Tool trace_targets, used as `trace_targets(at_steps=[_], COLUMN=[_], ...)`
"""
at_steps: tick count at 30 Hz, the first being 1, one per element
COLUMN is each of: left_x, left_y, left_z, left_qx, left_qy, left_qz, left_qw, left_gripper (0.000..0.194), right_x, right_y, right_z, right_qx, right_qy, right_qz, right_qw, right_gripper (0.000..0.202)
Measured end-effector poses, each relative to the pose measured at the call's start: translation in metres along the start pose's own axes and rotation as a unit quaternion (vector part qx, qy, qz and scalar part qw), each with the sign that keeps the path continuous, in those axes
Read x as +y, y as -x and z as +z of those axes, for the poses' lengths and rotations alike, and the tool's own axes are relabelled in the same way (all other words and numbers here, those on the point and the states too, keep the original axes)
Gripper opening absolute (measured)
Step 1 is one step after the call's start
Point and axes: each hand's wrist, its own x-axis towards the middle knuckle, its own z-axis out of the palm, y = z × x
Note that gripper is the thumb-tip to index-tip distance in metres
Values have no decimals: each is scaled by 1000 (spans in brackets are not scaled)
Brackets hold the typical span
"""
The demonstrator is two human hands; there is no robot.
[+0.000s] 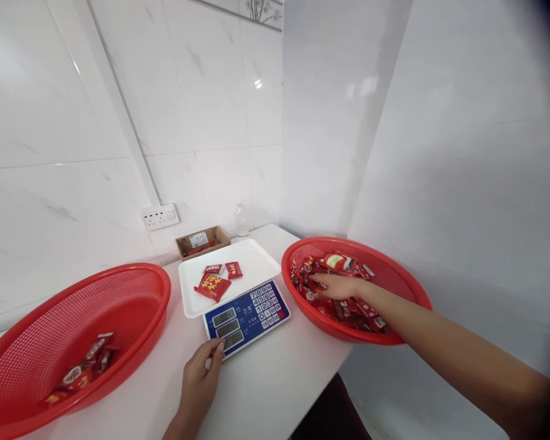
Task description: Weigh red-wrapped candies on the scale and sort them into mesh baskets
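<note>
My right hand reaches into the right red basket, fingers spread over red-wrapped snack packets and small wrapped candies. It touches the packets, with no single one visibly gripped. My left hand is curled at the front left corner of a digital scale; thumb and index meet there, and I cannot tell whether they grip anything. On the scale's white tray lie a larger red packet with yellow lettering, a small red packet and another small red-and-white one.
At the left, another red basket holds several red packets. Behind the tray, a cardboard box with red contents stands by the wall, near a clear bottle. A socket strip is on the wall. The table's edge runs at lower right.
</note>
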Motion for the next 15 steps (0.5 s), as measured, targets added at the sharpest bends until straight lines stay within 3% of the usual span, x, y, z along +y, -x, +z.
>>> trace_targets(at_steps=[3, 6, 15], left_x=[-1, -1, -4], left_y=[0, 0, -1], left_z=[0, 0, 1], left_qx=[-2, -5, -5], left_qy=[-4, 2, -1], left_qz=[-4, -7, -2], left_qw=[1000, 1000, 1000], left_gripper=[35, 35, 35], right_x=[-14, -25, -13], right_y=[-1, -1, -7], right_z=[14, 27, 27], right_qx=[-38, -22, 33], right_qy=[18, 49, 34], right_qz=[-25, -13, -7], right_qw=[999, 998, 999], right_gripper=[70, 73, 26])
